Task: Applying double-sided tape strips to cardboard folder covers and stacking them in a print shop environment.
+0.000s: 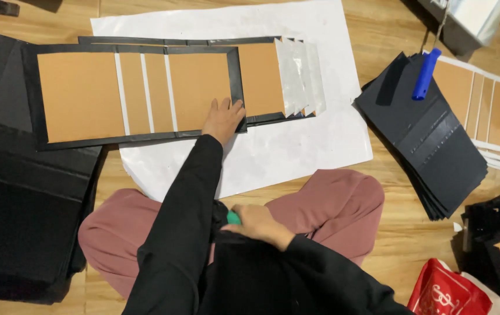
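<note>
On the white sheet, the left hand lies flat and spread on the black-edged board cover's right corner, seemingly pressing a fold, while the right hand, back near the lap, grips a small green object, probably needed there next.

A person sits cross-legged on the floor, the left hand pressing flat on a cover board that lies on a paper sheet ahead. The right hand rests at the lap, closed on a small tool. A stack of sheets lies to the right, a roller handle on it.
</note>
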